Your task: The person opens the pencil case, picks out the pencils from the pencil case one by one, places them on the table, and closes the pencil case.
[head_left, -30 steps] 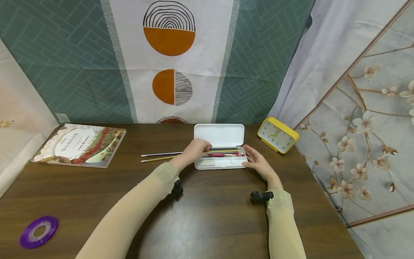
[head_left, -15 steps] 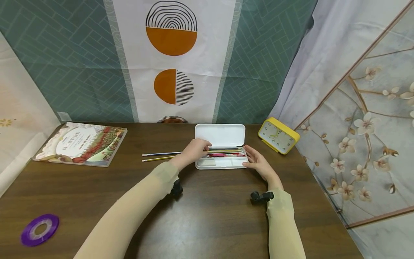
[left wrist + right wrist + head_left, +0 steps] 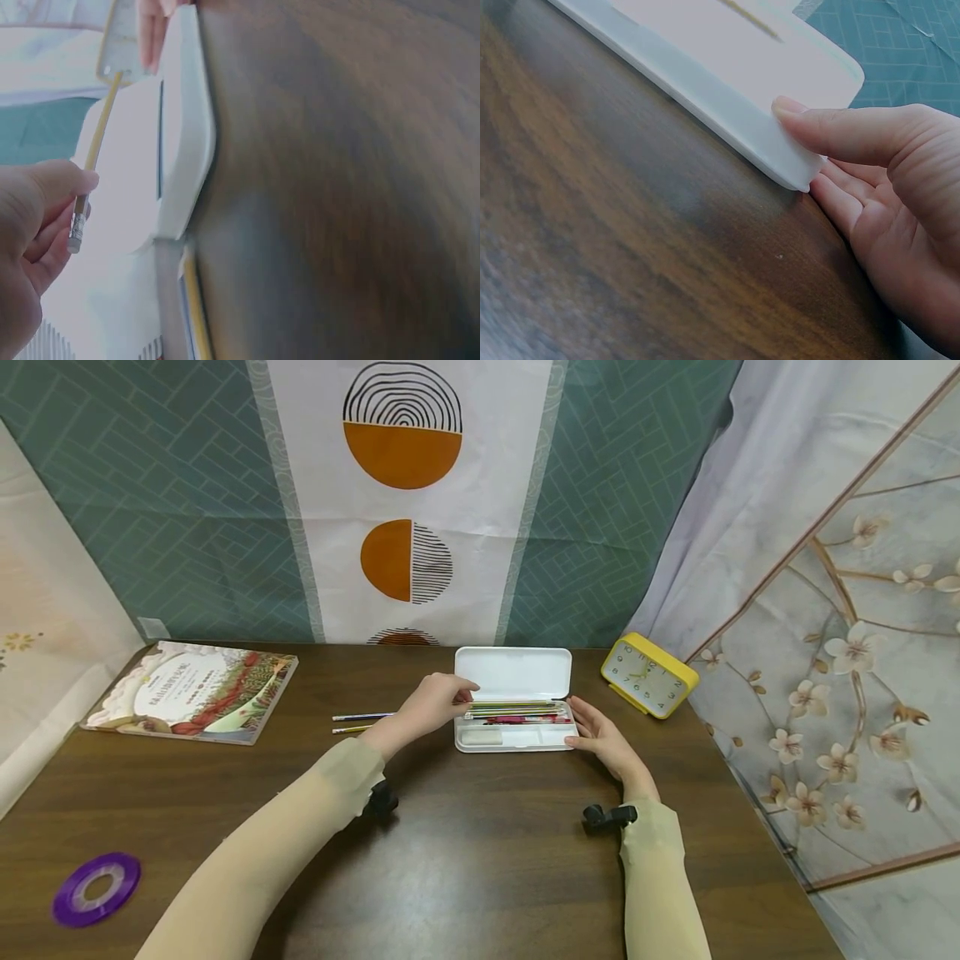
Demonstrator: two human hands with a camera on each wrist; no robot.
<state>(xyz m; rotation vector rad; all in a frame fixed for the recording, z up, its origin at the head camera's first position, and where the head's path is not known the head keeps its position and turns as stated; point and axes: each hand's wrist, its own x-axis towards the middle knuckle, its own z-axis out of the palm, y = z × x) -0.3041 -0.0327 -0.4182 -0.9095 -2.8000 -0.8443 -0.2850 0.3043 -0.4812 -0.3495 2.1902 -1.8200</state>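
My left hand pinches a yellow pencil near its eraser end, thumb on top. The pencil is raised over the white pencil case, which lies with its lid up. Inside the case are several pencils, a red pen-like item and a whitish block in the front compartment. My right hand holds the case's right end, the thumb on its front rim and the other fingers against the side. Left of the case, two pencils lie on the table, their right ends behind my left hand.
A yellow clock stands behind my right hand, at the back right. The picture book lies at the back left. A purple tape roll rests at the front left. Fabric-covered walls border the wooden table.
My left hand has risen from the case and shifted left, lifting the yellow pencil over it. The right hand stays at the case's end. The head view has shifted slightly.
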